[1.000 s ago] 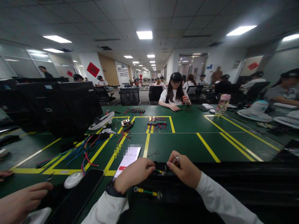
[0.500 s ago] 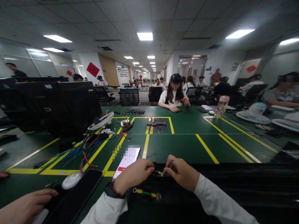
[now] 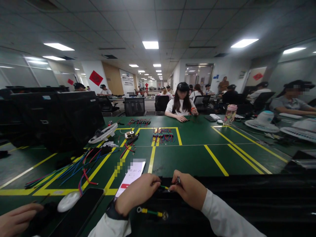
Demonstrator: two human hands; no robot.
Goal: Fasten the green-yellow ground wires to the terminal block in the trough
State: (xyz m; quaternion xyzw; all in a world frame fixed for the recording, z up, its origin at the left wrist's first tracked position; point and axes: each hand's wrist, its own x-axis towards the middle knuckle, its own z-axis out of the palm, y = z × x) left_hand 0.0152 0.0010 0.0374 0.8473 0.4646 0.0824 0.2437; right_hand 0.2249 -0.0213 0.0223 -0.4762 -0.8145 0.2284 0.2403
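My left hand and my right hand meet low in the middle of the view, both with white sleeves. Each is closed in a pinch on one short green-and-yellow wire with a metal ring terminal at its end. A small metal piece sticks up from my right fingers. Just below my hands a second green-yellow wire with ring terminals lies on a black surface. A phone with a lit white screen lies on the green table beside my left hand.
Another person's hand rests at the lower left near a black phone and a white oval object. Loose coloured wires spread on the left. A wire bundle lies mid-table. Big black cases stand left. Seated people work beyond.
The view has tilted up a little, so my hands sit lower in the picture. They stay pinched on the same wire. The other person's hand at lower left has drawn back leftward.
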